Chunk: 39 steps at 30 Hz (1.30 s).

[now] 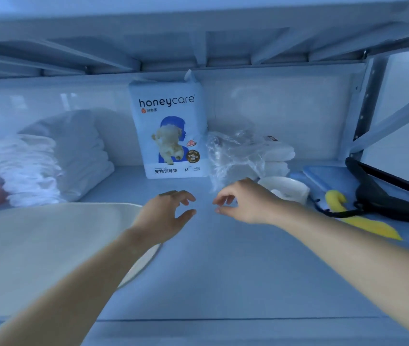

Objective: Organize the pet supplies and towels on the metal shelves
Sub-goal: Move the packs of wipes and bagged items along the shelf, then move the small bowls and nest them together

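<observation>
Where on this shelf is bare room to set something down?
Free: the shelf floor at middle and front, between the cream mat and the yellow object, before the honeycare pack. Crowded: right side with plastic bag, white bowl and black object; left with folded towels.

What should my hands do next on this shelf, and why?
Probably reach both forward and grip the honeycare pack by its sides. The left hand and right hand are empty, fingers loosely curled, and point toward it; it stands upright just beyond them.
</observation>
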{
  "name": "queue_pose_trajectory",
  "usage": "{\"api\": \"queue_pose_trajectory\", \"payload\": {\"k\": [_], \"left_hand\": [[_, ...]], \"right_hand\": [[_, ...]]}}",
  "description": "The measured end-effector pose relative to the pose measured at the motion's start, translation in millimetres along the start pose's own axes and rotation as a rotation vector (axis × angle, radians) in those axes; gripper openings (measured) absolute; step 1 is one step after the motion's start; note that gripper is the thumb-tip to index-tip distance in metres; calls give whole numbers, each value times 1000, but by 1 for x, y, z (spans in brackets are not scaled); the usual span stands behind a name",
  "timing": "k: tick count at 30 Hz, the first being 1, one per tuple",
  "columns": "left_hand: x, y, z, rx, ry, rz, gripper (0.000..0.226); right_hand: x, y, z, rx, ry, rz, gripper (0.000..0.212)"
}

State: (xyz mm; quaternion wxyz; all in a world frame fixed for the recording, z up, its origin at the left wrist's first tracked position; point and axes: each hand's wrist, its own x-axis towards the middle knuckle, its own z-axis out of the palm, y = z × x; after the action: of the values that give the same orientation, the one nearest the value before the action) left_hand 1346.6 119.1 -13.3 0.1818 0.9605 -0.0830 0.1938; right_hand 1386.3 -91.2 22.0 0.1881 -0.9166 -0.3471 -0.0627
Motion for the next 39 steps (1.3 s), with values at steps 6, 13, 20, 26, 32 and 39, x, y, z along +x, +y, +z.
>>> {"api": "queue_pose_trajectory", "payload": {"k": [6, 13, 20, 26, 32, 39], "left_hand": [[-99, -67, -68, 65, 101, -114, 22], [-214, -136, -141, 85, 172, -297, 23], [-305, -197, -198, 150, 236, -402, 22], [-331, -244, -235, 149, 263, -472, 28], [-329, -302, -257, 191, 206, -512, 26], [-292, -369, -266, 152, 267, -551, 28]], "right_hand": [[16, -108, 59, 119, -28, -141, 23], [36, -245, 110, 235, -78, -286, 24], [56, -348, 156, 287, -93, -409, 21], [85, -408, 184, 305, -139, -476, 23], [135, -446, 211, 316, -148, -513, 23], [215, -452, 240, 298, -124, -513, 21]]}}
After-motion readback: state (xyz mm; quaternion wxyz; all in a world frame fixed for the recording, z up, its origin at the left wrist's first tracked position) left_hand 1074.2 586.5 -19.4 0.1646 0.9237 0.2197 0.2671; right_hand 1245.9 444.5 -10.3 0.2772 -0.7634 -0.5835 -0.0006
